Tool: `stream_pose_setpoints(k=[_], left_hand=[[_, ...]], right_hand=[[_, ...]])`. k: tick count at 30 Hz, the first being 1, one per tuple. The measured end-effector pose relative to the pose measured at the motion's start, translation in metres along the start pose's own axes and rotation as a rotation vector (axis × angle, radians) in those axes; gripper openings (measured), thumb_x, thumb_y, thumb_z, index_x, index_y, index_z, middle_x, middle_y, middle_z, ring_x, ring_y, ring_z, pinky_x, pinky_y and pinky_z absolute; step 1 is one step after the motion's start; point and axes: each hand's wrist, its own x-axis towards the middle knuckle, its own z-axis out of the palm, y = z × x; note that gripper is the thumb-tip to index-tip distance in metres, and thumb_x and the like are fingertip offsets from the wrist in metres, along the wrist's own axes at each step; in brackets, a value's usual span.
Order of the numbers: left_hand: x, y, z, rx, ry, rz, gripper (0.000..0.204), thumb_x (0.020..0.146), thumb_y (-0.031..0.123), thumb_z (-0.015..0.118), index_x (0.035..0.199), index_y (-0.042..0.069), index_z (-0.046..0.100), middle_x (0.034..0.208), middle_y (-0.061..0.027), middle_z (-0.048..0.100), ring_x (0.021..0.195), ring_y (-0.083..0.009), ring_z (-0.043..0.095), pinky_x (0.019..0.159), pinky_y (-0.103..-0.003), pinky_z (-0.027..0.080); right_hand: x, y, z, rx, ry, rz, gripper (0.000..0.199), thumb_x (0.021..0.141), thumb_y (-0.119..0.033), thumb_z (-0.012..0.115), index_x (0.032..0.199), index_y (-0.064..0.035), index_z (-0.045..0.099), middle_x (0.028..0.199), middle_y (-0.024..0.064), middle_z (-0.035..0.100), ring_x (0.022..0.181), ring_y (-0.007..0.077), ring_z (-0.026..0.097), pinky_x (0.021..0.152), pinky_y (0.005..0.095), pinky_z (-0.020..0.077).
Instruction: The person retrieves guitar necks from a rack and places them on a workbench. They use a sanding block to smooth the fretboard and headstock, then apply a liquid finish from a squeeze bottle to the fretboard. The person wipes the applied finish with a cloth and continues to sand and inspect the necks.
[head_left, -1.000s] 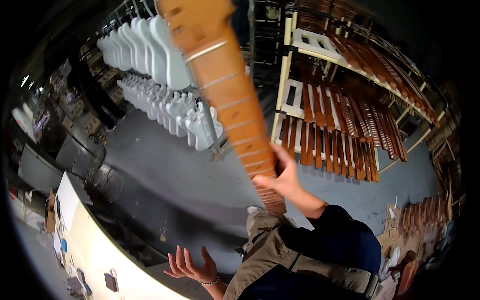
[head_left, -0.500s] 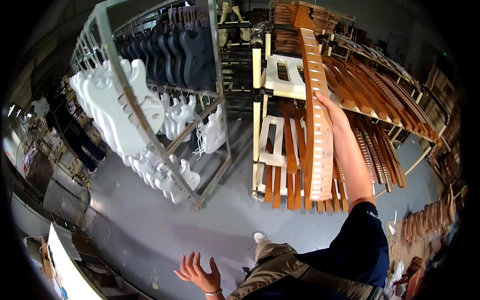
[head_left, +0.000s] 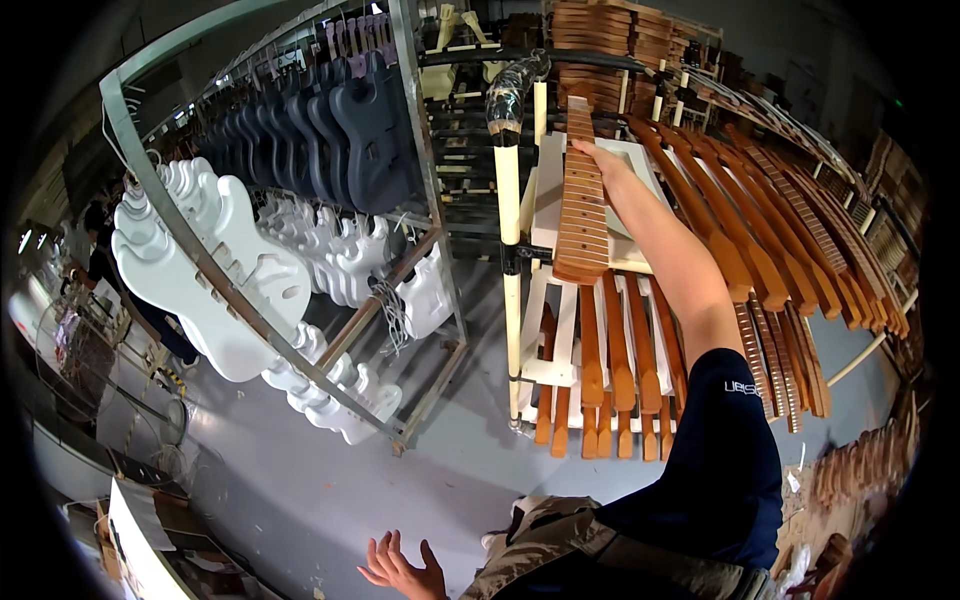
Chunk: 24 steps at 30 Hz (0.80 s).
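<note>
A wooden guitar neck (head_left: 582, 222) with a fretted, dot-marked fingerboard is in my right hand (head_left: 596, 160), whose fingers close around its right side toward the far end. The neck lies lengthwise away from me, over the white slatted top tier (head_left: 548, 205) of a rack; whether it touches the tier, I cannot tell. More brown necks (head_left: 715, 225) rest side by side just right of my right arm. Low in the view, my left hand (head_left: 402, 572) hangs with fingers spread and nothing in it.
A metal frame (head_left: 445, 215) at the left carries white guitar bodies (head_left: 215, 270) and dark ones (head_left: 365, 140). The rack's cream post (head_left: 508, 190) stands near the neck. Lower necks (head_left: 620, 350) hang out over the grey floor (head_left: 300, 500). A person (head_left: 150, 300) stands far left.
My right hand has carried the neck forward and down over the rack's left part, and the neck now points away over the tier. I am closer to the racks. My left hand stays open.
</note>
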Motion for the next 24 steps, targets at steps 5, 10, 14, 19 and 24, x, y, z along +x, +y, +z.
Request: stream_pose_setpoints(k=[5,10,14,19,24], left_hand=[[0.003,0.002,0.023,0.058,-0.009,-0.021,0.044,0.073,0.028,0.068,0.113,0.015,0.053,0.111,-0.0017,0.056,0.117,-0.0255,0.044,0.100,-0.058,0.017],[0.013,0.015,0.030,0.022,0.000,-0.065,0.044,0.073,0.029,0.068,0.113,0.016,0.053,0.111,-0.0006,0.056,0.117,-0.0244,0.044,0.100,-0.058,0.017],[0.016,0.015,0.042,0.025,-0.006,-0.074,0.044,0.073,0.030,0.067,0.113,0.017,0.053,0.111,-0.0001,0.056,0.117,-0.0236,0.044,0.099,-0.058,0.017],[0.033,0.029,0.047,0.008,-0.040,-0.050,0.043,0.074,0.030,0.066,0.114,0.017,0.053,0.112,-0.0003,0.056,0.117,-0.0236,0.044,0.099,-0.058,0.020],[0.036,0.026,0.059,-0.028,-0.058,-0.027,0.043,0.076,0.029,0.066,0.114,0.016,0.052,0.112,-0.0018,0.056,0.117,-0.0245,0.045,0.099,-0.058,0.022]], right_hand=[[0.059,0.010,0.003,-0.009,0.004,-0.018,0.026,0.078,-0.031,0.067,0.091,-0.0099,0.062,0.085,0.0062,0.065,0.067,0.0200,0.063,0.061,0.0368,0.0526],[0.088,0.012,0.003,-0.006,-0.037,0.071,0.024,0.079,-0.030,0.066,0.090,-0.0098,0.061,0.083,0.0065,0.065,0.068,0.0209,0.063,0.061,0.0390,0.0525],[0.091,0.018,0.006,0.002,-0.102,0.082,0.024,0.080,-0.030,0.065,0.089,-0.0091,0.060,0.083,0.0067,0.065,0.068,0.0214,0.063,0.061,0.0398,0.0526],[0.084,0.013,0.010,-0.025,-0.040,0.073,0.029,0.076,-0.031,0.069,0.091,-0.0090,0.059,0.084,0.0080,0.065,0.070,0.0218,0.064,0.064,0.0385,0.0531],[0.079,0.013,0.017,-0.064,-0.001,0.118,0.032,0.076,-0.033,0.069,0.092,-0.0088,0.059,0.086,0.0083,0.065,0.070,0.0218,0.064,0.065,0.0381,0.0531]])
